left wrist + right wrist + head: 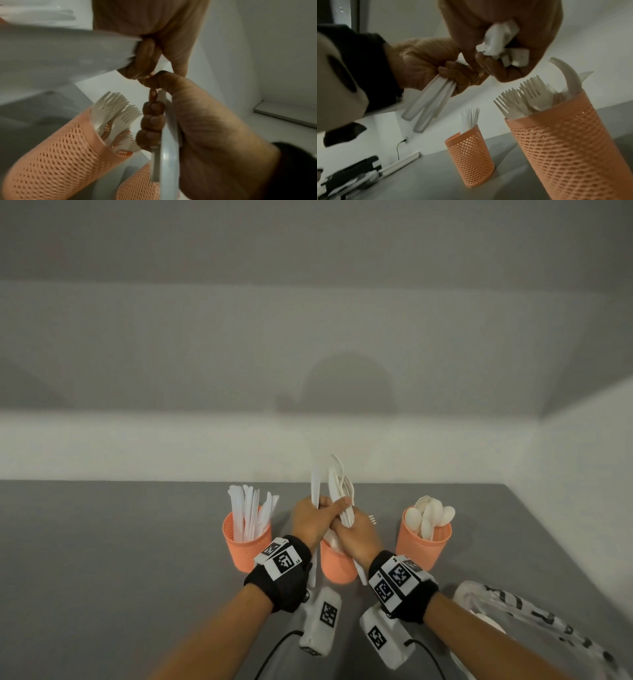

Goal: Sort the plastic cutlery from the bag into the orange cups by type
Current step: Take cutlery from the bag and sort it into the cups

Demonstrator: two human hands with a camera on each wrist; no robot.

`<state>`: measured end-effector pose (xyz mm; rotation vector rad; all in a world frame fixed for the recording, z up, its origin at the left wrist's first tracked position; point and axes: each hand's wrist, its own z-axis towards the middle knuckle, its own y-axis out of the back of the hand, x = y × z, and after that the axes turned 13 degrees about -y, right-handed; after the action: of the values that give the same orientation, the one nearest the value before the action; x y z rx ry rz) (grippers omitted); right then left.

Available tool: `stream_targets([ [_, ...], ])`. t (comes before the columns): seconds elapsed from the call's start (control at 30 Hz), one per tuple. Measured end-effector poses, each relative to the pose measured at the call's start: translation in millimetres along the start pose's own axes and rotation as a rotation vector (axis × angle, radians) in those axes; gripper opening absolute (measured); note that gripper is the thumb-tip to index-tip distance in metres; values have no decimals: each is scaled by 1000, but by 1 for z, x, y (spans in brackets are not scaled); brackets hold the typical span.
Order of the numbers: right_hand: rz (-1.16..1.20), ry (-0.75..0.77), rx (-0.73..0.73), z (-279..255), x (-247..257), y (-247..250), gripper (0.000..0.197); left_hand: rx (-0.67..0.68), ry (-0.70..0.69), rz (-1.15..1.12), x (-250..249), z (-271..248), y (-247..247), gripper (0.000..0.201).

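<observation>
In the head view, three orange cups are seen in a row on a grey table (102, 542) in the lower middle of the frame: the left cup (247, 546) is filled with upright white knives, the middle cup (337, 566) is largely hidden behind the hands, and the right cup (423, 542) is filled with white spoons. Above the middle cup, both hands are brought together. A white knife (315, 491) is gripped in the curled fingers of the left hand (310, 522), and a bundle of mixed cutlery (340, 491) is clasped in the right hand (358, 535), its tips fanned upward. A clear printed bag (534, 621) is seen lying at the lower right, just beside the right forearm. In the left wrist view, the left hand (197, 121) is shown closed round white knife handles (169, 142) at centre right, the right hand (154, 33) is seen at the top centre, and forks (116, 108) are seen standing in a mesh orange cup at the lower left. In the right wrist view, the right hand (505, 40) is seen at the top centre clenched on several handle ends, the left hand (428, 65) at centre left is closed on what appear to be two or three knife handles, the fork cup (565, 142) fills the lower right, and the knife cup (471, 155) stands behind it at lower centre.
</observation>
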<state>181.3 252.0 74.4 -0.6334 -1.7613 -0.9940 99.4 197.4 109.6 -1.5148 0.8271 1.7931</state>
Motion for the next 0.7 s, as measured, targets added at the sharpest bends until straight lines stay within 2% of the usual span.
stream_targets([
  [0.17,161,-5,87,-4,0,4,12,-29,-24,39,5,3,5,24],
  [0.23,210,-23,127,-6,1,4,16,-26,-32,46,5,3,5,31],
  [0.33,326,-72,203,-9,6,5,17,-60,-4,34,5,7,4,26],
  [0.4,366,-68,217,-9,8,6,22,-84,8,29,6,10,6,26],
  [0.47,327,-61,186,-5,8,5,35,-127,15,29,6,12,9,29],
  [0.53,292,-117,174,-3,8,5,44,-209,35,-48,4,15,15,27],
  [0.6,305,-203,186,-2,7,7,34,-279,49,-116,1,20,25,21],
  [0.7,344,-253,264,-2,9,8,26,-340,17,-176,-3,30,47,13],
])
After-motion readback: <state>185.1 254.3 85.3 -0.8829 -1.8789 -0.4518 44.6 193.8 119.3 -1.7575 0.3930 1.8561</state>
